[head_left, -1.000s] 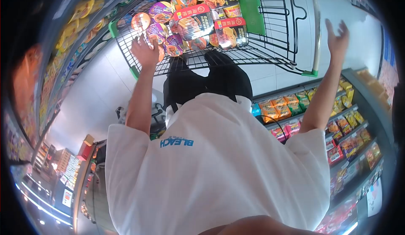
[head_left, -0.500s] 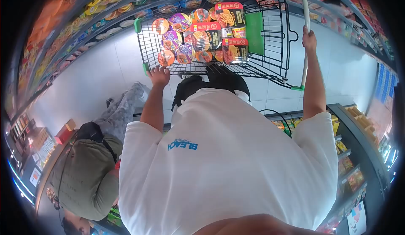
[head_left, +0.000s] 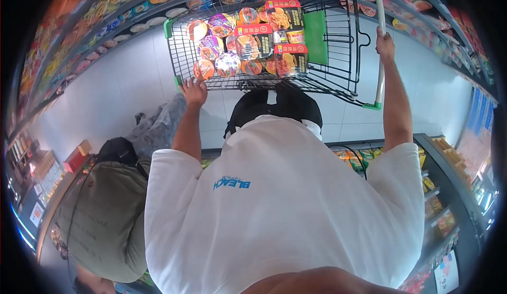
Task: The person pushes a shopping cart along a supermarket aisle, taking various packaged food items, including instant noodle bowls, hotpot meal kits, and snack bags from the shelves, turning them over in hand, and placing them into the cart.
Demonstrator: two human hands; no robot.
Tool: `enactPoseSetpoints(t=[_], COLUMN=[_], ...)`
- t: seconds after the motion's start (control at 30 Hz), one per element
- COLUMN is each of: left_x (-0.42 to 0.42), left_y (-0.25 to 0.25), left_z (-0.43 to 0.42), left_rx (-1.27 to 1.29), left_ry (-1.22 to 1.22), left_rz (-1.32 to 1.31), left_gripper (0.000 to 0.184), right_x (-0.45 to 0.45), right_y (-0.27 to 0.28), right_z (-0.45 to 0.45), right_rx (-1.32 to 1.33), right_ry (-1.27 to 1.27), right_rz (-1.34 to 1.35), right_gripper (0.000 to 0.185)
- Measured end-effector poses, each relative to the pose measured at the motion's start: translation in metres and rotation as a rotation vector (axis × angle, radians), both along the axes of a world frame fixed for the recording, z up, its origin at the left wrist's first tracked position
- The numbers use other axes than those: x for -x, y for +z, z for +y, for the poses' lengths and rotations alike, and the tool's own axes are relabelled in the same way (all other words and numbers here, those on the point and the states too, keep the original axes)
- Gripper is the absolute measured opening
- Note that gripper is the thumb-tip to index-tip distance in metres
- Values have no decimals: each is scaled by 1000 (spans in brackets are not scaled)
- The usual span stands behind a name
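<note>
A wire shopping cart (head_left: 338,77) with green corners stands sideways in front of me. My right hand (head_left: 385,44) is wrapped round its pale handlebar (head_left: 379,75). At the cart's far left end, my left hand (head_left: 194,90) grips the top rim near the green corner, fingers curled over the wire. Inside the basket lie several round instant noodle cups, among them a purple one (head_left: 211,48) and an orange one (head_left: 203,69). Beside them are black-and-red boxed meals (head_left: 291,61). A green panel (head_left: 316,38) closes the basket's handle end.
Shelves of packaged food (head_left: 142,11) run along the far side of the aisle. Another person in an olive shirt (head_left: 103,209) is at my left, close by. Behind me is a low shelf unit (head_left: 435,204) with packets. Pale floor tiles (head_left: 132,82) show beside the cart.
The cart has shifted slightly left and up in the view, with both my hands still on it. My legs have moved to the right. The other person has shifted a little left.
</note>
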State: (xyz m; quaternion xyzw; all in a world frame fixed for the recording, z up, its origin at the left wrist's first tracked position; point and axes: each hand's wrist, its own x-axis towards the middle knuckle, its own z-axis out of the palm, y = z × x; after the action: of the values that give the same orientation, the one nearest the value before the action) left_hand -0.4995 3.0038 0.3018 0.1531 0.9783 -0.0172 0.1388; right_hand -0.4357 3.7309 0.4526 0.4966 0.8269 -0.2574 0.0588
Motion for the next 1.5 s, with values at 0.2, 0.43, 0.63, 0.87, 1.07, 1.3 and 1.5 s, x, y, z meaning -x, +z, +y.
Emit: enactPoseSetpoints(t=[0.2, 0.43, 0.63, 0.87, 1.07, 1.3, 1.5], left_x=[30, -19, -27, 1, 19, 39, 68], left_y=[25, -60, -6, 44, 46, 18, -3], left_z=[-42, 4, 93, 85, 39, -57, -139], left_rx=[70, -417, -992, -1112, -905, -706, -631], left_ry=[314, 1041, 1730, 1871, 1892, 1789, 1687], left_rz=[-47, 327, 171, 183, 310, 414, 508], left_gripper=[51, 93, 81, 61, 51, 40, 39], right_x=[59, 96, 127, 162, 186, 235, 327], right_y=[-15, -2, 0, -25, 0, -37, 53], right_z=[-71, -169, -254, -346, -437, -471, -524], right_rx=[30, 56, 125, 173, 433, 637, 122], right_ry=[52, 77, 113, 137, 195, 607, 962], right_rz=[48, 142, 187, 278, 303, 42, 300], right_gripper=[57, 53, 53, 50, 46, 69, 99])
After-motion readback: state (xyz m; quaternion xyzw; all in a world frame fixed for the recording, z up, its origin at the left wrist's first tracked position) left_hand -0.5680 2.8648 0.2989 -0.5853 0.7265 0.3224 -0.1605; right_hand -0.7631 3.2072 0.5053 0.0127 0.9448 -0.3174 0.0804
